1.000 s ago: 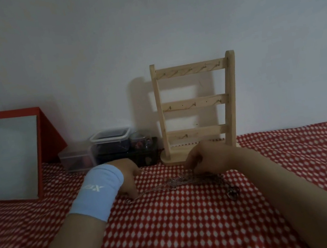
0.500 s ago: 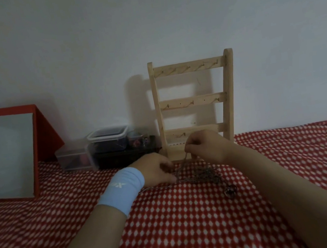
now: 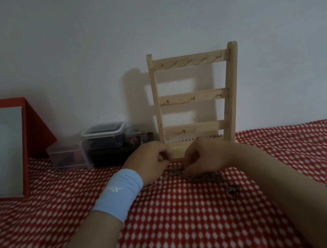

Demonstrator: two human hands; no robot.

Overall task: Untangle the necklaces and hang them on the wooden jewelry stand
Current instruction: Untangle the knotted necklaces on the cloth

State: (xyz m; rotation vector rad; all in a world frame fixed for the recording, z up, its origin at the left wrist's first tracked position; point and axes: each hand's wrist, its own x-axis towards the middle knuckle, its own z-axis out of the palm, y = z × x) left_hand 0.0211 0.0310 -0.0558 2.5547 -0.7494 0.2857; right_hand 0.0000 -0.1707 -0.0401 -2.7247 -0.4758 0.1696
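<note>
Metal necklaces (image 3: 204, 176) bunch between left hand (image 3: 149, 162) and right hand (image 3: 206, 155) (curled fingers of both pinch the chains).

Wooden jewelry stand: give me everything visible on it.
The wooden jewelry stand is a pale bare-wood ladder frame: two side posts, three crossbars, a flat base. Small hooks line each bar, all empty. It stands upright on the red checked cloth, close to the white wall. The left hand and right hand, picking at the necklaces, hide part of its base; whether they touch it cannot be told.
</note>
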